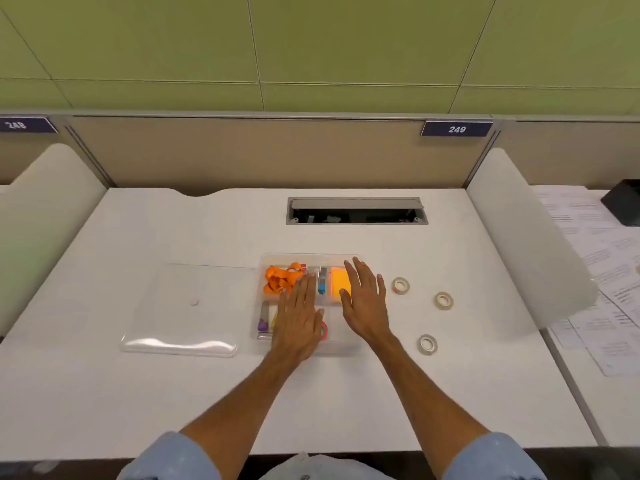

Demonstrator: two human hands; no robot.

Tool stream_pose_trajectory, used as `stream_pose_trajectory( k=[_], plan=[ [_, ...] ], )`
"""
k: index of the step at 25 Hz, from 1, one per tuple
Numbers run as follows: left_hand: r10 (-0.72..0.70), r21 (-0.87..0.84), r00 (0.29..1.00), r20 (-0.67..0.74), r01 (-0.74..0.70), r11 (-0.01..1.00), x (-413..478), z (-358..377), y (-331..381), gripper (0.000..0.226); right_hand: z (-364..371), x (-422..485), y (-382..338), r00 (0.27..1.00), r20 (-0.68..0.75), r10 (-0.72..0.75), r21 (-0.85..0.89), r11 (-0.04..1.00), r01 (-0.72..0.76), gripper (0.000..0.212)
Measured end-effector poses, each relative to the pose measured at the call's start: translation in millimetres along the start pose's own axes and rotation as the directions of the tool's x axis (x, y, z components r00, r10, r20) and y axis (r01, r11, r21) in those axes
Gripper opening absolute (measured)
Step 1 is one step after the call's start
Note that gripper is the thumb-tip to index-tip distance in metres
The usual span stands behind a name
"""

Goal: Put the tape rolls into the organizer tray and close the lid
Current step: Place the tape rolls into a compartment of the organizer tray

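Note:
A clear organizer tray (349, 258) sits mid-desk, holding orange ribbon (278, 279), an orange pad (337, 284) and small items. A pink tape roll (324, 330) peeks out inside the tray beside my left hand (298, 322), which hovers flat and empty over the tray's left half. My right hand (365, 299) is spread open over the tray's right half, holding nothing. Three white tape rolls lie on the desk right of the tray: one nearest it (401, 285), one farther right (444, 301), one toward the front (428, 344). The clear lid (187, 310) lies flat to the tray's left.
A cable slot (356, 211) opens in the desk behind the tray. White curved dividers (519, 237) flank the desk on both sides. Printed papers (606, 271) and a black object (625, 202) lie on the neighbouring desk at right.

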State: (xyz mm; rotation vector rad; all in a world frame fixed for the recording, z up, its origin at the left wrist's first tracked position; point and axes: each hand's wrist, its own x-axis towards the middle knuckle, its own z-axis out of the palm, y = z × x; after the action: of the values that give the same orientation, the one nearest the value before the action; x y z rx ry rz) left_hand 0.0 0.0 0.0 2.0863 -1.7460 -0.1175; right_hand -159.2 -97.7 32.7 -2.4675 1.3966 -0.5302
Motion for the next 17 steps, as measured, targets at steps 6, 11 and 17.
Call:
stream_pose_trajectory(
  k=[6, 11, 17],
  plan=[
    [0.107, -0.024, 0.990, 0.088, -0.105, 0.994, -67, 13, 11, 0.070, 2, -63, 20, 0.958, -0.117, 0.261, 0.108, 0.963, -0.249, 0.056],
    [0.132, 0.025, 0.972, 0.195, -0.140, 0.990, -98, 17, 17, 0.070, 2, -95, 50, 0.863, -0.054, 0.502, 0.211, 0.851, -0.481, 0.057],
    [0.102, 0.034, 0.976, 0.191, -0.111, 0.993, -104, 24, 13, 0.071, 11, -111, 58, 0.885, 0.013, 0.466, 0.105, 0.879, -0.465, 0.051]
  ],
)
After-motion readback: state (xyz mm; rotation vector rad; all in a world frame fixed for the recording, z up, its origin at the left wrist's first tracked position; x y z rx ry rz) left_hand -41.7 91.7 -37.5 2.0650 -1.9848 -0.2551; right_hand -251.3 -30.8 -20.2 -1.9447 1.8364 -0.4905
